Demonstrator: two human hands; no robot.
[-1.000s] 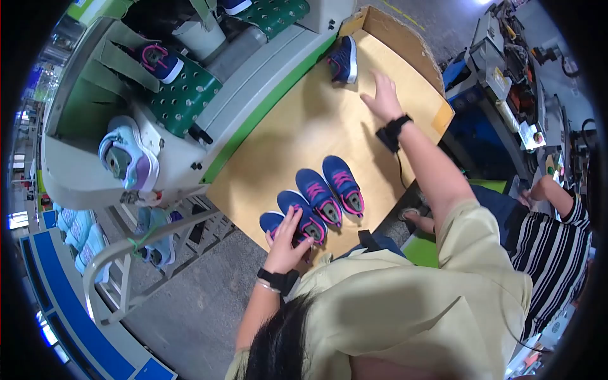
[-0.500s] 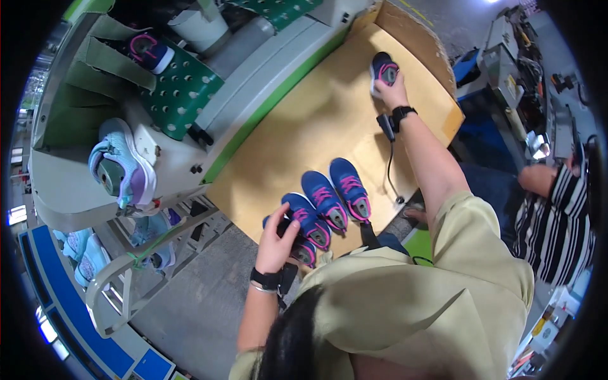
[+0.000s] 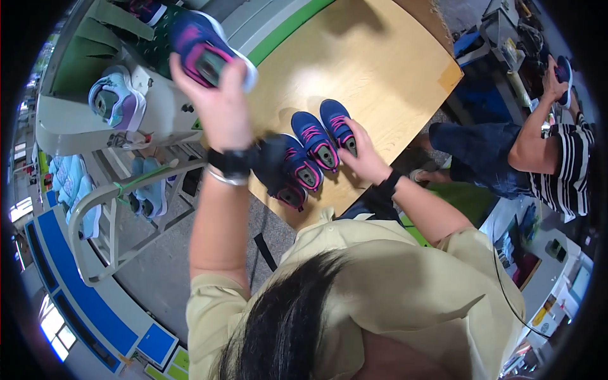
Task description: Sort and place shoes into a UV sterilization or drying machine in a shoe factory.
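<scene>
My left hand [image 3: 221,111] is raised at the upper left and grips a navy sneaker [image 3: 197,47] with a pink-edged opening and white sole; motion blurs both. A grey insert shows inside the shoe. On the wooden table, several similar navy sneakers with pink laces lie side by side, toes pointing away from me. At the right end of that row, my right hand [image 3: 368,155] has its fingers and thumb around the heel of the last sneaker [image 3: 335,120]. Beside it lies another navy sneaker [image 3: 313,139]. My left wrist partly covers the leftmost ones.
The wooden table [image 3: 380,82] borders a green-edged machine. A light-blue and purple sneaker [image 3: 120,101] sits on the machine's ledge. Below, more light-blue shoes [image 3: 73,183] hang by a metal rail [image 3: 88,215]. At right, a co-worker in a striped top holds a dark-blue sneaker [image 3: 563,73].
My right hand has come back from the table's far end to the row. My left hand has left the row and swung up-left, now with a sneaker in it. The view has shifted.
</scene>
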